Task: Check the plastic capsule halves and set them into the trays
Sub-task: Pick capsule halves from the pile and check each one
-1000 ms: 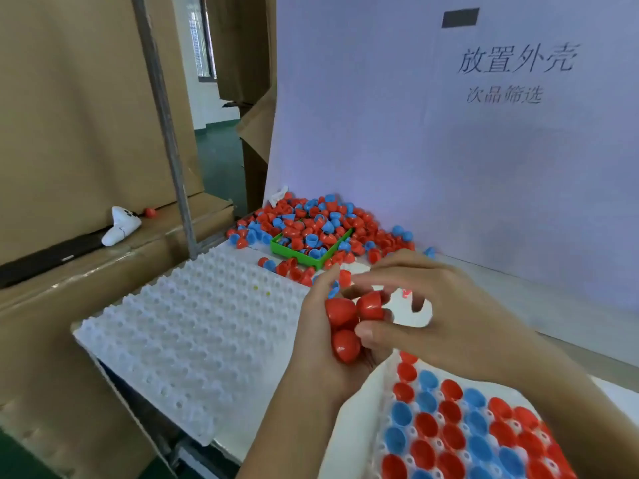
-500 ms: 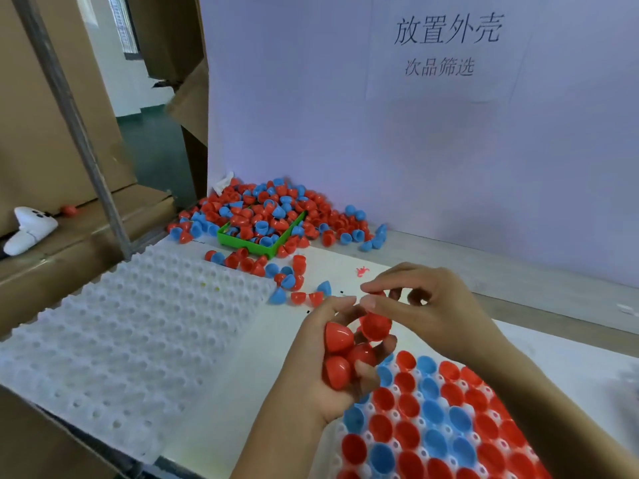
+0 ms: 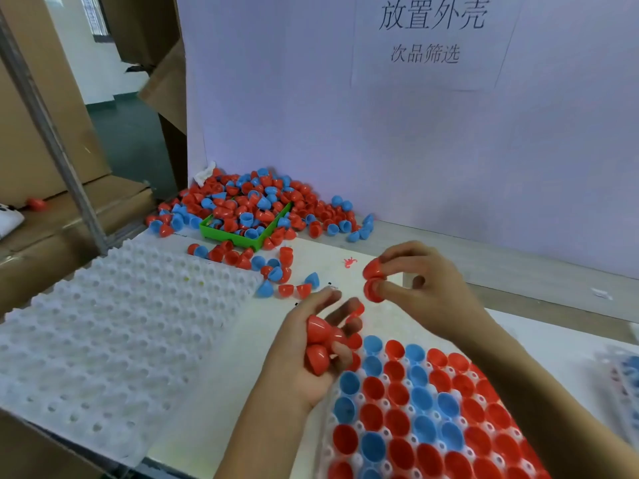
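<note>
Left hand [image 3: 311, 354]: cups red halves [image 3: 320, 335]; loose curl risks spillage.
Right hand [image 3: 420, 285]: at 1 o'clock, pinches two halves [image 3: 374, 280]; slippage likely.

Glossy plastic on matt paper and card

Smooth, shiny red capsule halves [image 3: 320, 344] of hard plastic, gripped in the left hand [image 3: 313, 354] and pinched in the right hand [image 3: 420, 288]; same gloss on the red and blue heap [image 3: 262, 202]. Thin, white, faintly translucent moulded plastic for the dimpled empty tray [image 3: 114, 326] and the filled tray [image 3: 428, 416]. Bright, smooth green plastic box [image 3: 242, 236]. Matt pale paper backdrop [image 3: 415, 150], creased. Dull brown corrugated cardboard [image 3: 41, 115]. Grey brushed-looking metal post [image 3: 58, 146].
</note>
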